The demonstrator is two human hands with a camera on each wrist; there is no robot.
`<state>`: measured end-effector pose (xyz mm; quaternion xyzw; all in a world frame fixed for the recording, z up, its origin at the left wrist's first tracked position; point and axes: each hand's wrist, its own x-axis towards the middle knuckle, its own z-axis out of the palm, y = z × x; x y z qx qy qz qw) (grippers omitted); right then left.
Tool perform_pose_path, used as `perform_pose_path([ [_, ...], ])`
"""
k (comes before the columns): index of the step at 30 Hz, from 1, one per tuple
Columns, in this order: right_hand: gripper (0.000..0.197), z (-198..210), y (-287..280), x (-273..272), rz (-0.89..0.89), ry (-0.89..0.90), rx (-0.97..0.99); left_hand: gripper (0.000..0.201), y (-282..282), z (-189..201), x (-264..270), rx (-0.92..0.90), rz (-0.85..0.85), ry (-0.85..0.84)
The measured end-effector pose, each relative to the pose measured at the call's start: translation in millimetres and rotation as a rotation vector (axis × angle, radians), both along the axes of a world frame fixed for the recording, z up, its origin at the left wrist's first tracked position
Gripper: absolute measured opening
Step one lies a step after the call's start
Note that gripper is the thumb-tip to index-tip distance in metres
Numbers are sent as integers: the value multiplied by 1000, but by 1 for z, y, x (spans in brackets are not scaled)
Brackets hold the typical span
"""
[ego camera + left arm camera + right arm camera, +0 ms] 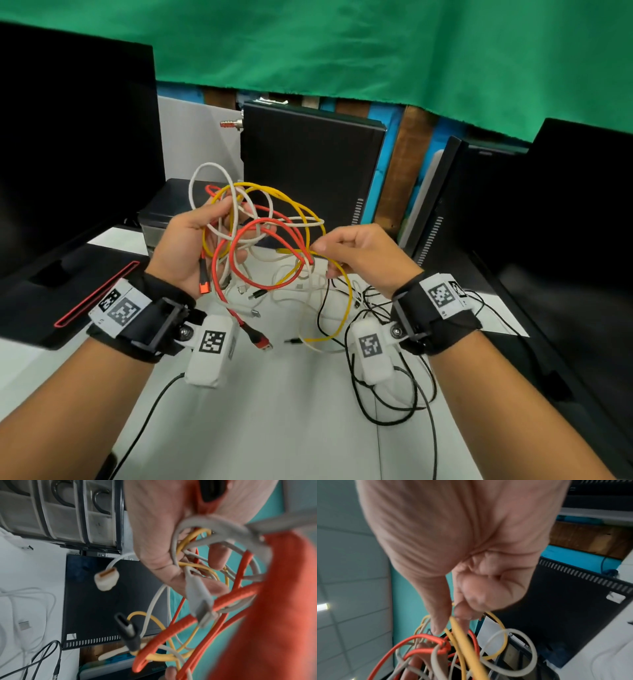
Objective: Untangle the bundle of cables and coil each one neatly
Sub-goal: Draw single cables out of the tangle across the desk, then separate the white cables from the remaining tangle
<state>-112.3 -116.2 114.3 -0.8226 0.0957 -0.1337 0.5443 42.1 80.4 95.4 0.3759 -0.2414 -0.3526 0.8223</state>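
tangled round cords: orange-red braided cable, yellow cable, off-white cable; thin black wire; green cloth backdrop.

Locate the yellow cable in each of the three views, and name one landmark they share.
Head: the yellow cable loops through the tangle at centre, pinched by the right hand.
Left wrist: yellow strands right of centre, from beside the left hand down to the lower middle.
Right wrist: it runs down from the fingers, bottom centre.
Shared landmark: the black computer case with vent slots.
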Motion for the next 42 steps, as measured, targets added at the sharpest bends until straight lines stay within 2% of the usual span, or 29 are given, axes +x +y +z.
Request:
perform_pose_path([
  [3, 16, 6, -1, -7, 81, 76, -39, 32, 1, 0, 1, -20, -13, 7],
  [7, 14, 16, -7, -11, -69, -29, -176, 28, 3, 1, 5, 8, -7, -10],
  [17, 22, 49, -76, -49, -633, -585, 287, 25, 14, -5, 31, 61, 131, -6],
  [20, 20, 57, -91, -58, -785, -664, 310, 20, 11, -9, 33, 88, 109, -88],
  [23, 21, 66, -101, -63, -856, -741, 321, 21, 6, -12, 28, 181, 70, -203],
  [26, 20, 69, -111, -67, -896, -685, 258, 25, 3, -12, 24, 208, 44, -248],
  [29, 20, 55, -122, -70, -969, -547, 90, 26, 5, -10, 24, 227, 88, -290],
  [32, 19, 34, -135, -72, -1022, -379, 15, 27, 7, -9, 24, 225, 109, -313],
  [34, 17, 22, -137, -69, -966, -243, -90, 28, 5, -8, 20, 234, 127, -354],
  [36, 17, 18, -123, -60, -854, -160, -278, 31, 2, -7, 13, 246, 131, -418],
  [39, 11, 32, -69, -39, -598, -282, -468, 40, -5, -4, -1, 265, 114, -490],
  [42, 8, 45, -9, -17, -278, -384, -508, 42, -10, -3, -13, 254, 84, -517],
])
